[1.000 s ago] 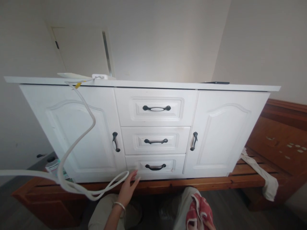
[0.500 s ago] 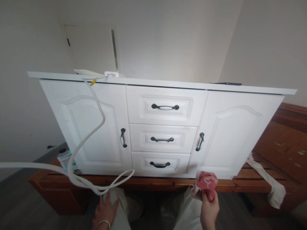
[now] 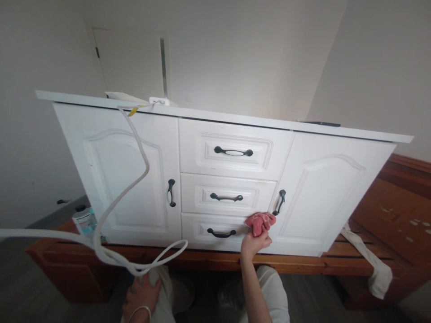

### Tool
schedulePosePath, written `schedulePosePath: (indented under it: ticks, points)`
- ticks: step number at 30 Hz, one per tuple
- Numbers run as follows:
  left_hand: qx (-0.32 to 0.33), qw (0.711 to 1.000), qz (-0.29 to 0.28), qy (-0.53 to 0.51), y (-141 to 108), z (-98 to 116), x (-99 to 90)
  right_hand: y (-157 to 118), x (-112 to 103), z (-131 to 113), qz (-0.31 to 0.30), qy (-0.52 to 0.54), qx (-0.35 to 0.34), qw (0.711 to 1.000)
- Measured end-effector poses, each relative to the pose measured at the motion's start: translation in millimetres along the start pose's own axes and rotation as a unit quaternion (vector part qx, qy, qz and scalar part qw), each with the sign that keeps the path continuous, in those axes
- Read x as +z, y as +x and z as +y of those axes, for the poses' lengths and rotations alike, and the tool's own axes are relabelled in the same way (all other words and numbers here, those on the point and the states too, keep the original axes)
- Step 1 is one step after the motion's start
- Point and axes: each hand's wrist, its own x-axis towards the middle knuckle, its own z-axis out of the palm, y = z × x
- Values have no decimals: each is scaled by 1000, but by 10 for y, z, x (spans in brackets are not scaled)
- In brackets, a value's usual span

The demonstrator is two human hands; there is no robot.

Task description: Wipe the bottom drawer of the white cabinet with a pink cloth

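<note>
A white cabinet [image 3: 121,179] with two doors and three drawers stands on a wooden frame in front of me. My right hand [image 3: 255,242] holds a crumpled red cloth [image 3: 260,221] pressed against the right end of the bottom drawer [image 3: 202,231], just below the right door's black handle [image 3: 279,202]. My left hand [image 3: 141,294] rests flat on my left knee at the bottom of the view, a bracelet on its wrist. A thick white cable [image 3: 117,202] loops down across the left door and hangs just above that hand.
A low reddish wooden frame [image 3: 303,264] carries the cabinet and extends to the right, with a pale rag [image 3: 370,262] draped over its edge. A small bottle [image 3: 84,220] stands left of the cabinet. A white device [image 3: 158,101] sits on the cabinet top.
My right hand rose with the red cloth from my lap to the bottom drawer's right end. My left hand left the drawer front and dropped onto my knee.
</note>
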Motion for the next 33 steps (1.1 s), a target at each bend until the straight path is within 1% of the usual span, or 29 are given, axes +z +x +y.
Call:
schedulePosePath:
  ticks: [3, 5, 7, 10, 12, 14, 16, 18, 20, 22, 25, 27, 28, 30, 33]
  points:
    - [8, 999, -13, 41, -40, 38, -76, -239, 74, -178, -52, 34, -37, 997]
    - [6, 999, -17, 46, -58, 53, -111, -467, 177, -362, -91, 67, -70, 991]
    - [-7, 999, -25, 44, -59, 57, -118, -745, 305, -565, -140, 100, -109, 979]
    - [-11, 999, -23, 39, -30, 39, -87, -1196, 499, -835, -250, 134, -185, 941]
    - [-8, 999, -18, 38, -7, 15, -56, -1467, 607, -971, -314, 131, -228, 912]
    - [-11, 999, -18, 39, 6, -10, -33, -1678, 690, -1071, -346, 113, -248, 898]
    - [-12, 999, -22, 42, 6, -29, -22, -1816, 741, -1125, -354, 93, -257, 895]
    - [-8, 999, -21, 45, -2, -34, -26, -1887, 762, -1116, -356, 79, -271, 891]
    - [-5, 999, -18, 46, -12, -26, -39, -1919, 754, -1020, -363, 68, -290, 883]
    - [-5, 999, -12, 42, -18, -9, -57, -1935, 719, -823, -380, 52, -310, 870]
    - [-13, 999, -6, 33, -19, 13, -80, -1926, 625, -376, -423, 13, -329, 844]
    - [-14, 1000, -6, 26, -18, 15, -88, -1858, 536, -43, -436, -9, -319, 841]
    - [-12, 1000, -7, 25, -19, 11, -89, -1792, 481, 116, -434, -14, -305, 848]
    - [-7, 1000, -9, 29, -23, -3, -84, -1582, 337, 404, -411, -12, -264, 872]
    - [2, 999, -3, 39, -32, -26, -70, -1072, 26, 768, -361, -1, -200, 911]
